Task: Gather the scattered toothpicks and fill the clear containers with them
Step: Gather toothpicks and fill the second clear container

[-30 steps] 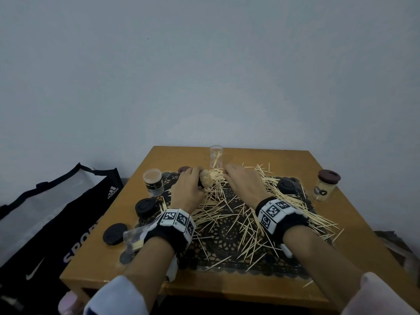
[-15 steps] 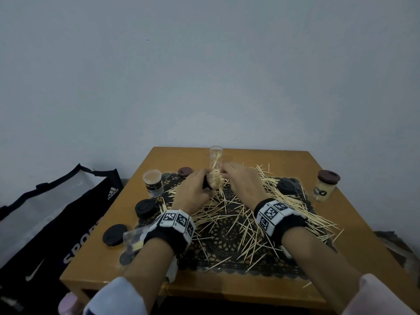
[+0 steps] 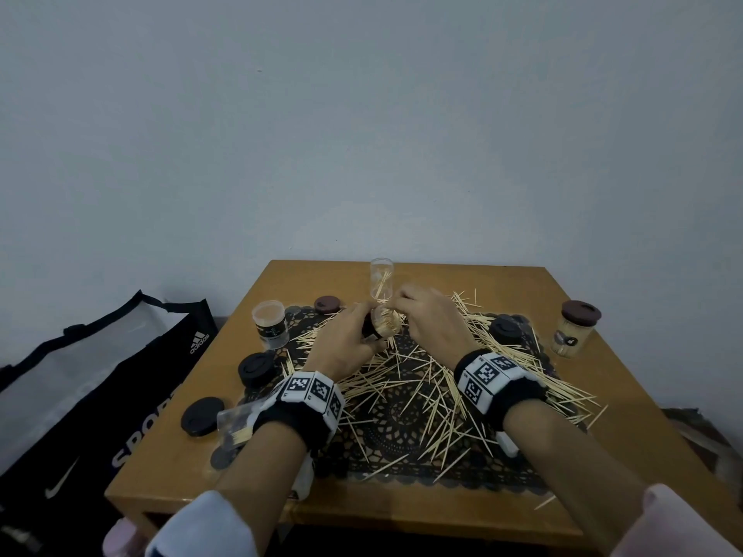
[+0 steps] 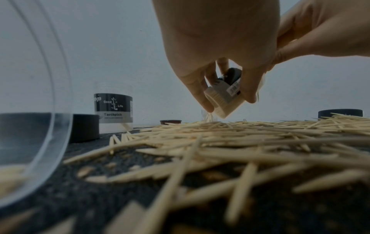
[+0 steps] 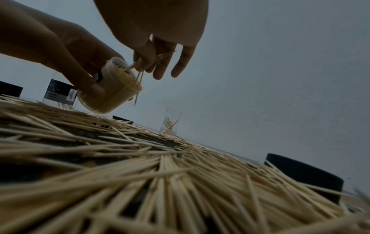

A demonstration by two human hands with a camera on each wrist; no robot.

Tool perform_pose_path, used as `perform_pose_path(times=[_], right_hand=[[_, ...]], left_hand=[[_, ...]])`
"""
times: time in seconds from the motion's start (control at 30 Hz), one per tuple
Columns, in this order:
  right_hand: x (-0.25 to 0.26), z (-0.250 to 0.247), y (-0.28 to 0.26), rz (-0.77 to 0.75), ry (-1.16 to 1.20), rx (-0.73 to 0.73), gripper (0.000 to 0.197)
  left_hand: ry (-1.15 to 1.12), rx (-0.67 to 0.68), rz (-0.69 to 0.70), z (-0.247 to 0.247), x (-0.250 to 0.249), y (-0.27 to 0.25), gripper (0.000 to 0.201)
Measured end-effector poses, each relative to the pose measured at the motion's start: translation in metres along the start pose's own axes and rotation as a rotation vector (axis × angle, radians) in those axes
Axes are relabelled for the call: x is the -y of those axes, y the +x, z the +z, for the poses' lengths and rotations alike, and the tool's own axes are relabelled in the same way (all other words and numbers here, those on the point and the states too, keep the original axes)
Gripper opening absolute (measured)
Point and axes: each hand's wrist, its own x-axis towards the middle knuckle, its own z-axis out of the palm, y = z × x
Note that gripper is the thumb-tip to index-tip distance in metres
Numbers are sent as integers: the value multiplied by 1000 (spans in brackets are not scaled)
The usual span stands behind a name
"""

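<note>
A: So, where is the jar?
B: Above the mat, gripped by the left hand, fingers and thumb curled round its wall. It is tipped on its side, long axis near level, mouth toward the right hand.

A: And that hand?
B: Its thumb and first fingers pinch a few toothpicks at the jar's mouth; the other fingers hang straight. The picks' tips slant down across the rim.

A: The loose ones?
B: The scattered picks lie flat on the mat, pointing every way. A tall tube stands upright behind the hands with some picks leaning inside it. A labelled jar stands left, a capped jar right, black lids beside the mat.
</note>
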Motion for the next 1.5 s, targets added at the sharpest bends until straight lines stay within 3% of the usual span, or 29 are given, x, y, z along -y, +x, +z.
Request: perform_pose_path(times=[0.3,0.53,0.87,1.3,1.5], right_hand=[[-6,0,0,12,151,12,4],[-10,0,-1,20,143,23,26],[-10,-1,-1,56,147,8,5],[-16,3,-3,123,270,216,44],[-20,1,-2,125,267,93,24]], left_hand=[[-106,80,62,3,-1,1,51],[-153,44,25,2,-2,2,47],[-157,57,48,3,-3,3,50],[-121,8,-6,2,-1,2,51],[-115,25,7,2,-2,3,50]])
